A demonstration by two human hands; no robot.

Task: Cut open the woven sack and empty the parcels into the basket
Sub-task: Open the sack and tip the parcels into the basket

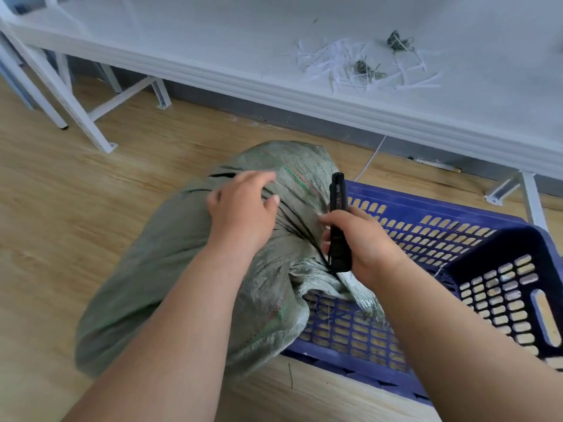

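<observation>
Two hands work at the green woven sack (182,269), which lies on the floor, long axis running lower left to upper right, tied neck overhanging the blue basket (426,239); left hand (243,214) rests spread on it, right hand (362,242) grips an upright black knife (338,220)

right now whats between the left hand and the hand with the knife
In the head view, only the green woven sack: its gathered, creased neck fills the gap between the left hand, resting on it, and the right hand, which grips the black knife.
</observation>
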